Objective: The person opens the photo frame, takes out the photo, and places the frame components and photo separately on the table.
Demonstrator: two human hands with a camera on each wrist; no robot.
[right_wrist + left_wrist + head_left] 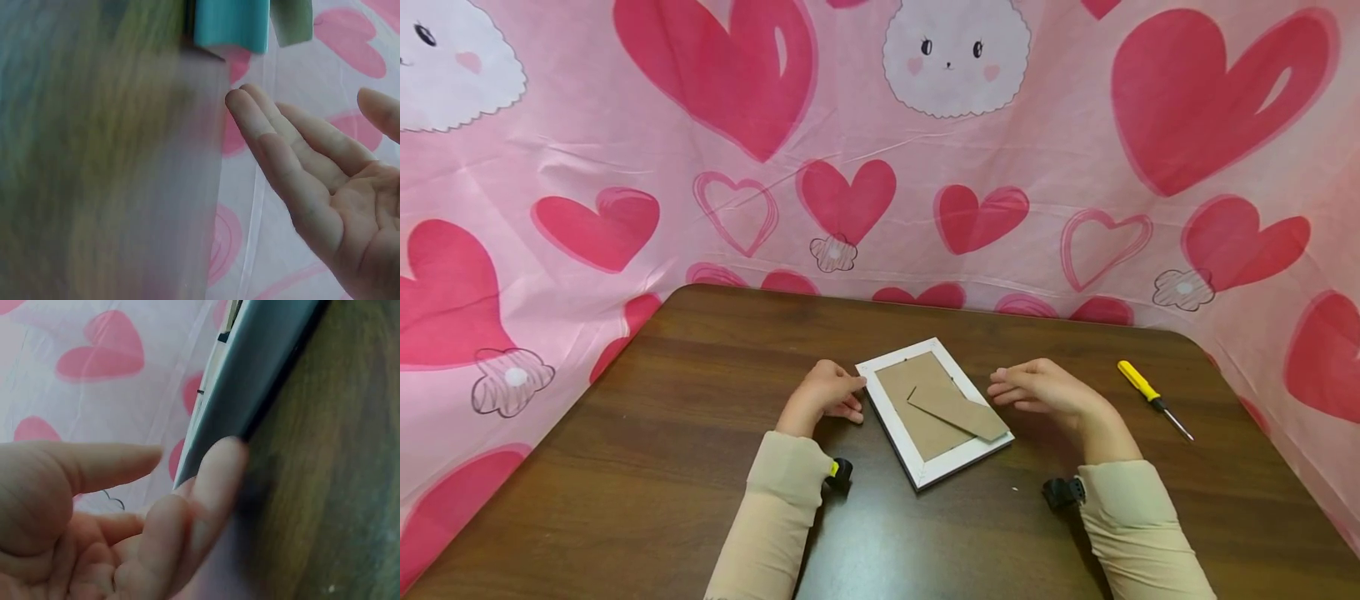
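Observation:
A white picture frame (pixel 931 475) lies face down on the wooden table, turned at a slant. Its brown backing board (pixel 904 383) faces up, and a brown stand flap (pixel 958 414) slants across it, reaching over the lower right rim. Beside the upper left corner is my left hand (pixel 826 392), fingers loosely bent, with nothing between thumb and fingers; whether the fingertips touch the frame, I cannot tell. My right hand (pixel 1048 389) hovers to the right of the frame, apart from it, its fingers extended and holding nothing, as the right wrist view shows too.
A screwdriver (pixel 1138 382) with a yellow handle lies on the table (pixel 685 400) to the right, beyond my right hand. A tiny white speck (pixel 1015 489) is near the frame's lower right. Pink heart-patterned cloth (pixel 865 108) hangs behind and around the table.

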